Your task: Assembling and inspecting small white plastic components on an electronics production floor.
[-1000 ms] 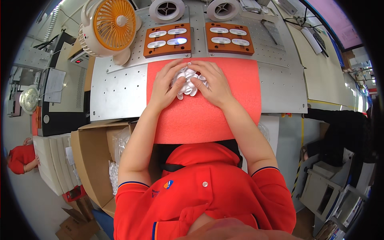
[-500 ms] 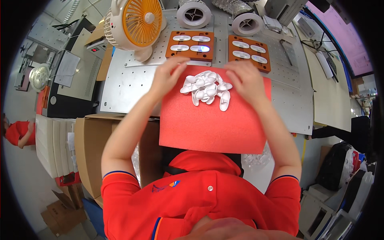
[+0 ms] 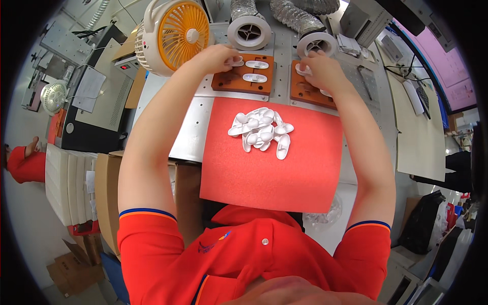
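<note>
My left hand (image 3: 217, 59) reaches over the left orange fixture block (image 3: 241, 89), its fingers pinched on a small white oval plastic part (image 3: 237, 62) at the upper left slot. Two more such parts, including one white oval part (image 3: 255, 78), lie in the right slots; the lower left slot shows bare. Over the right orange fixture block (image 3: 305, 91), my right hand (image 3: 323, 72) closes its fingers on another white oval part (image 3: 303, 70). That hand hides much of the block; an edge of one part shows below it. Nearer me, a pile of white oval parts (image 3: 260, 129) rests on a red foam sheet (image 3: 269, 178).
An orange-and-white fan (image 3: 178, 38) stands at the far left. Behind the blocks, two round white duct mouths (image 3: 249, 32) end silver hoses. A perforated metal plate (image 3: 363, 94) lies under the blocks. A cardboard box (image 3: 109, 198) stands at my left.
Both hands have moved forward, from beside the pile to the orange blocks, and now grip white parts there. The lower left part of the left block is gone from its slot.
</note>
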